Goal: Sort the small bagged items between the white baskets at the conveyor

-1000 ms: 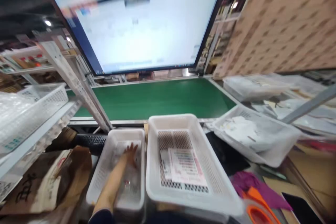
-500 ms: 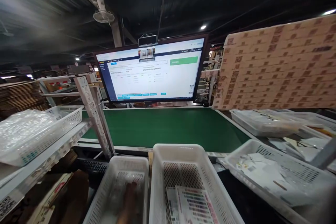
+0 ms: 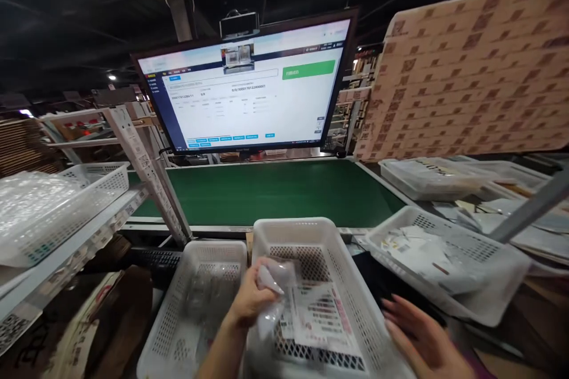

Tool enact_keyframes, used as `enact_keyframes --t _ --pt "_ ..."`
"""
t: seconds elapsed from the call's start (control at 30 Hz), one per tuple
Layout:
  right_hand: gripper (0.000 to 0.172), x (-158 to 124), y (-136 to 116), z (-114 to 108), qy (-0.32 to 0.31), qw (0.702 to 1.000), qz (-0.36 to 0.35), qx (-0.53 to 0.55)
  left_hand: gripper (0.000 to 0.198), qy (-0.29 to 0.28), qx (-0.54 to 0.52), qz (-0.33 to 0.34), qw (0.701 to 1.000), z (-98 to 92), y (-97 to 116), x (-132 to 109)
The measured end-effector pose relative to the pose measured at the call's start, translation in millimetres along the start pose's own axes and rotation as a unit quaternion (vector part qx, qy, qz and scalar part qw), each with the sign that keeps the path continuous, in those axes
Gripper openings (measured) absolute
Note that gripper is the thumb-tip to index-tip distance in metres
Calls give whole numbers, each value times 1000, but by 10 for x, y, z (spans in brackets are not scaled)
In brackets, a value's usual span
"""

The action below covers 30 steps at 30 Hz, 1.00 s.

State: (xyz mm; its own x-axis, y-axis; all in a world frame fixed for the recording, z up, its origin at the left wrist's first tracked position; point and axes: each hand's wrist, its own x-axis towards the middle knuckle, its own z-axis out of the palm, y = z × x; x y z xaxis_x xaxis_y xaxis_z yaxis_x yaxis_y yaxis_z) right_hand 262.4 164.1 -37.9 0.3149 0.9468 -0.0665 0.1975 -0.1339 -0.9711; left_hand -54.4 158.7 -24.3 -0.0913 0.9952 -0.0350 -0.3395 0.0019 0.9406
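My left hand (image 3: 254, 295) is closed on a clear plastic bag (image 3: 269, 315), held above the left rim of the middle white basket (image 3: 284, 226). The bag is blurred, and I cannot make out what is inside it. Printed sheets (image 3: 320, 315) with rows of barcodes lie in that basket, partly seen through the plastic. To the right of the basket, my right hand (image 3: 420, 337) has its fingers apart and holds nothing. At the left stands a narrower white basket (image 3: 189, 250) with clear plastic packets (image 3: 212, 293) inside.
A green conveyor belt (image 3: 267, 192) runs behind the baskets, beneath a large monitor (image 3: 249, 100). On the right is a white basket (image 3: 502, 302) of papers and packets. Bubble wrap (image 3: 35, 204) lies on the left shelf. A cardboard panel (image 3: 471, 71) hangs at upper right.
My left hand has come up out of the left basket and moved right with the plastic bag. My right hand has entered at lower right. The view has tilted down.
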Motion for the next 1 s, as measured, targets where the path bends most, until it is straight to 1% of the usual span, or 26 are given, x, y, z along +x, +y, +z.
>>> enact_keyframes --t 0.03,0.07,0.1,0.13,0.17,0.2,0.23,0.3,0.37,0.4,0.43,0.5,0.53,0.57,0.6,0.63,0.67,0.7,0.73,0.77,0.8,0.83,0.87,0.9,0.93,1.0 --pt "80 -42 -47 166 -74 997 -11 27 46 -34 -19 -19 999 159 -55 -13" --pt "86 -98 -93 341 -147 988 -21 52 47 -60 -39 -37 997 277 -127 -21" --pt "87 -164 -133 513 -200 977 -26 69 49 -75 -56 -51 994 357 -206 -24" --pt "85 -234 -162 670 -234 969 -24 78 50 -80 -71 -60 993 402 -285 -22" --pt "80 -298 -180 804 -250 964 -20 87 53 -79 -80 -65 992 418 -354 -17" --pt "76 -348 -189 908 -248 964 -15 98 57 -71 -86 -66 992 412 -406 -12" --pt "72 -377 -191 978 -242 964 -12 106 63 -60 -90 -64 992 392 -439 -8" --pt "63 -372 -191 1024 -233 966 -28 111 76 -47 -95 -62 992 331 -446 -11" --pt "55 -310 -205 965 -215 971 -51 95 84 -55 -96 -69 991 267 -407 -27" --pt "54 -272 -218 910 -195 976 -60 81 85 -59 -96 -77 991 238 -384 -36" --pt "54 -236 -237 845 -157 983 -73 68 85 -58 -95 -84 990 210 -366 -44" --pt "56 -172 -282 709 -38 992 -111 39 85 -40 -95 -85 991 160 -344 -54" --pt "57 -143 -307 649 20 991 -133 19 85 -28 -94 -79 992 139 -340 -58" --pt "57 -113 -331 601 61 986 -157 -6 86 -18 -92 -71 993 123 -338 -61" --pt "59 -85 -351 570 79 980 -179 -35 88 -13 -90 -62 994 114 -336 -67" --pt "62 -60 -365 557 74 976 -194 -63 91 -13 -86 -55 995 111 -332 -76" --pt "68 -41 -372 563 52 975 -200 -83 96 -19 -81 -50 995 117 -326 -89" --pt "76 -33 -370 589 17 977 -192 -90 100 -30 -74 -48 996 130 -319 -106" --pt "83 -41 -359 629 -34 981 -171 -86 106 -47 -65 -48 996 149 -311 -127" --pt "87 -66 -341 682 -102 982 -140 -75 111 -65 -53 -50 995 172 -303 -150" --pt "86 -109 -317 741 -179 976 -106 -60 117 -82 -38 -52 995 194 -295 -176" --pt "81 -168 -289 800 -256 962 -78 -47 123 -95 -21 -54 994 214 -286 -202" --pt "76 -238 -257 855 -316 946 -59 -37 129 -103 -3 -56 993 227 -275 -229" --pt "72 -314 -221 902 -357 932 -50 -30 134 -103 15 -57 993 233 -262 -256" --pt "69 -391 -179 939 -374 926 -46 -23 137 -96 32 -57 993 229 -249 -283" --pt "70 -531 -80 986 -366 930 -29 -5 138 -81 65 -53 993 199 -233 -341"
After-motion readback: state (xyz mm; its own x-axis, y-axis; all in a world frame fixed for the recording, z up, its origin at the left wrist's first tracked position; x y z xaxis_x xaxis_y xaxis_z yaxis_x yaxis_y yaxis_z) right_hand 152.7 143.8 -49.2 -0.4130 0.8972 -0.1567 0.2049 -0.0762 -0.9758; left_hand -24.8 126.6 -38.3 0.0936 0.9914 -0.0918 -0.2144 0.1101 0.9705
